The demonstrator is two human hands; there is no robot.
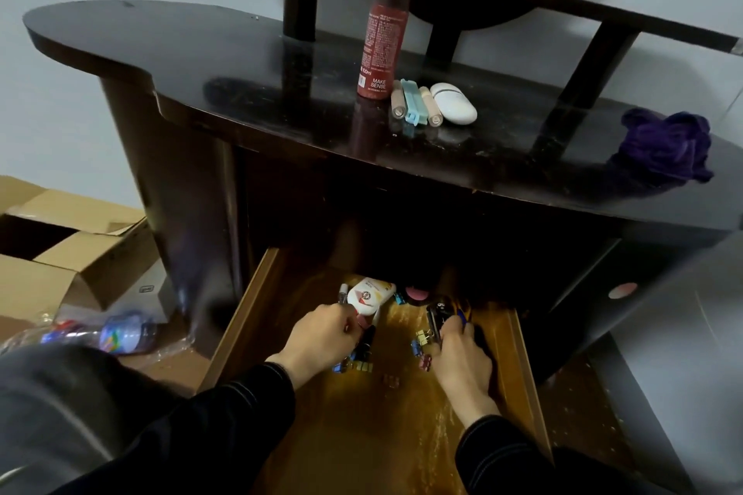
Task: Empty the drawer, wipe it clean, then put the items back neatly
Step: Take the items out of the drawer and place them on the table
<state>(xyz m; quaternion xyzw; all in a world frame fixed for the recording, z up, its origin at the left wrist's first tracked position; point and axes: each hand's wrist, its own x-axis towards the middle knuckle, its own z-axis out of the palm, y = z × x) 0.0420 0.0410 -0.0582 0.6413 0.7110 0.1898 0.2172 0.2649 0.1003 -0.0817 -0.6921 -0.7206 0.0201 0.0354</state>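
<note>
Down in the open drawer [245,309] under the desk [241,64], the left hand [321,336] curls round a small item [364,321] beside a white tube [368,293], while the right hand [462,354] grips a black object [436,315]; coloured binder clips [422,338] lie between them. A purple cloth [663,149] sits on the desk.

The red bottle [382,36] reads "MAKE SENSE" and "100ml".

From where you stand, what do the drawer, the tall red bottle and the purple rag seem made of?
Drawer: likely wood, glossy amber varnish with streaky reflections. Red bottle: probably plastic, smooth, printed label. Purple rag: soft plush fabric, crumpled in folds.
</note>
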